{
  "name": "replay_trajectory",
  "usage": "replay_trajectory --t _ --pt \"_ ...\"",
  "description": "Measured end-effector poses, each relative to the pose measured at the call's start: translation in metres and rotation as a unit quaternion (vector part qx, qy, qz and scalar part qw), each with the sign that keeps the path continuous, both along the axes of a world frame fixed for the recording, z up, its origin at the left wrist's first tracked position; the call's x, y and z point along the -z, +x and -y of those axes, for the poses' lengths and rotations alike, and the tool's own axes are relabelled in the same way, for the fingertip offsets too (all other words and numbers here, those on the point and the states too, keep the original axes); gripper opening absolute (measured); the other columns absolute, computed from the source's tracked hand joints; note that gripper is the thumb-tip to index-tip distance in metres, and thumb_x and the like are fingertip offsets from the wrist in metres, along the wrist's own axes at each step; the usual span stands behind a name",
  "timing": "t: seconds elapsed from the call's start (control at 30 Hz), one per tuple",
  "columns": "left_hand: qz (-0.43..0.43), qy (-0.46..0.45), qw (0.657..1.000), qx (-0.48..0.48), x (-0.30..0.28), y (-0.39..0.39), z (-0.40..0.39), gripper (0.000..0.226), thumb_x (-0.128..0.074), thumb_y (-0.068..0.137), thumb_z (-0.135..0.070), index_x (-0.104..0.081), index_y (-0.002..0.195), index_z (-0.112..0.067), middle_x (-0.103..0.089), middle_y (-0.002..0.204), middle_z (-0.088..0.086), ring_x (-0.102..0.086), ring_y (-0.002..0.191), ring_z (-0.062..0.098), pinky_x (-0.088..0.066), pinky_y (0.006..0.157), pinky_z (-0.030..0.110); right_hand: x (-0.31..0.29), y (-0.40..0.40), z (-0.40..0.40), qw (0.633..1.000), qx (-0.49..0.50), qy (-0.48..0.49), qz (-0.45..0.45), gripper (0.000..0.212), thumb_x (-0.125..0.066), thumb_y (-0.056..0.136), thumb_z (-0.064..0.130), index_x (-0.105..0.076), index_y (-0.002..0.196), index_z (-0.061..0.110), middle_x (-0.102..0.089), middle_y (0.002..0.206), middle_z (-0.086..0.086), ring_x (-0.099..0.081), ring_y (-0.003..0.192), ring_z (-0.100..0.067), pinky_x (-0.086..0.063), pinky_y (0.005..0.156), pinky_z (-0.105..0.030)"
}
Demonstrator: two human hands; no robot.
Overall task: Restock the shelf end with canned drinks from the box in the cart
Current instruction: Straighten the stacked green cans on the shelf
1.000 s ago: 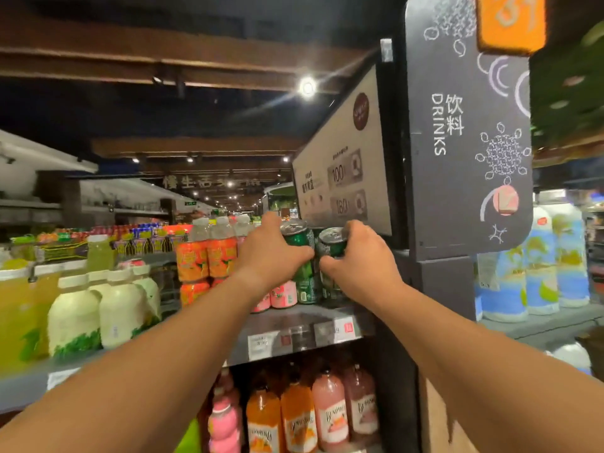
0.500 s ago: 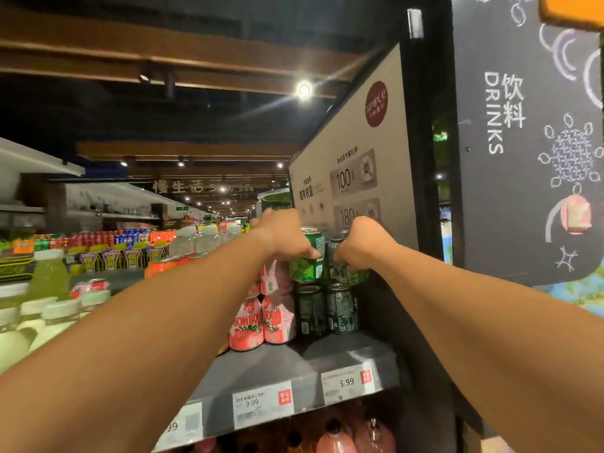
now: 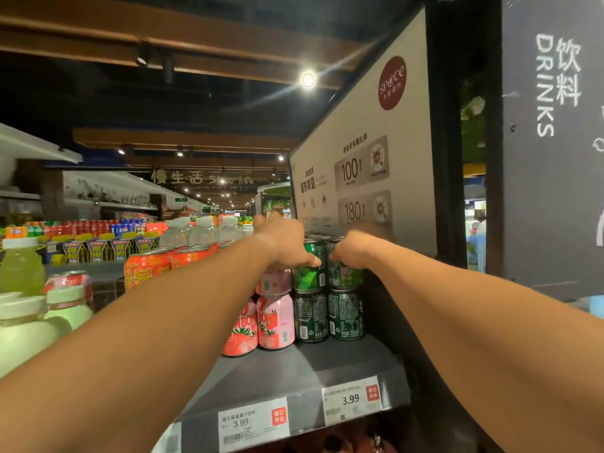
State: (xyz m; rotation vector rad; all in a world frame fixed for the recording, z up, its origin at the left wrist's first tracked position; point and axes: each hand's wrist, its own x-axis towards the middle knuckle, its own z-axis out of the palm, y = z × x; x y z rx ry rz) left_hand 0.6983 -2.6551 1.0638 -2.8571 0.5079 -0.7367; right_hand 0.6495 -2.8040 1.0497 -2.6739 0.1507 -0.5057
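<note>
Both arms reach forward to the top shelf (image 3: 313,371). My left hand (image 3: 284,243) grips a green can (image 3: 309,279) from above. My right hand (image 3: 351,250) grips a second green can (image 3: 346,277) beside it. Each held can sits on top of a darker green can (image 3: 310,317) in the bottom layer, against the shelf's right end. Pink strawberry cans (image 3: 273,322) stand stacked just left of the green ones. The cart and the box are out of view.
A white poster panel (image 3: 369,152) rises right behind the cans, next to a black post (image 3: 446,158) and a dark DRINKS sign (image 3: 555,125). Orange cans (image 3: 147,269) and pale green bottles (image 3: 23,266) fill the shelf to the left. Price tags (image 3: 351,400) line the shelf edge.
The view moved closer to the shelf. Both hands lowered their green cans a little onto the bottom layer of green cans.
</note>
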Motion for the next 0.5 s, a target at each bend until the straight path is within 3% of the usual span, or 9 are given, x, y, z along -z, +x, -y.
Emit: replay_trajectory --t 0.13,0.27,0.37,0.5 --pt "-0.01 0.022 1.0 -0.004 0.003 0.005 -0.002 0.06 -0.056 0.078 -0.077 -0.064 0.1 -0.022 -0.06 0.105 0.003 -0.043 0.125 0.031 -0.029 0.104 0.055 0.003 0.002 0.002 1.0 -0.004 0.007 0.01 0.041 -0.067 0.091 0.031 -0.057 0.122 0.007 -0.061 0.113 -0.01 -0.052 0.088 -0.019 -0.044 0.075 -0.027" --pt "-0.012 -0.002 1.0 0.013 0.003 0.006 -0.001 0.075 -0.062 0.075 -0.076 -0.058 0.128 -0.022 -0.062 0.127 0.0 -0.047 0.128 0.029 -0.026 0.106 0.053 0.006 0.005 0.01 0.996 0.03 0.005 0.08 0.052 -0.082 0.073 0.045 -0.058 0.11 0.018 -0.059 0.093 -0.001 -0.058 0.082 -0.019 -0.053 0.077 -0.032" --pt "-0.019 -0.009 1.0 0.017 0.003 0.003 -0.003 0.079 -0.062 0.076 -0.075 -0.05 0.133 -0.022 -0.061 0.13 -0.001 -0.052 0.125 0.027 -0.025 0.106 0.054 0.006 0.005 0.009 0.997 0.036 -0.02 0.071 0.049 -0.081 0.072 0.047 -0.054 0.103 0.021 -0.054 0.082 0.002 -0.054 0.073 -0.016 -0.05 0.069 -0.03" --pt "0.005 0.007 1.0 0.014 0.015 -0.005 -0.004 0.073 -0.057 0.077 -0.077 -0.049 0.128 -0.025 -0.062 0.124 0.002 -0.049 0.125 0.03 -0.023 0.108 0.06 0.014 0.003 0.002 0.995 0.053 -0.059 0.055 0.051 -0.078 0.076 0.049 -0.057 0.105 0.012 -0.06 0.092 -0.004 -0.061 0.083 -0.022 -0.056 0.079 -0.036"
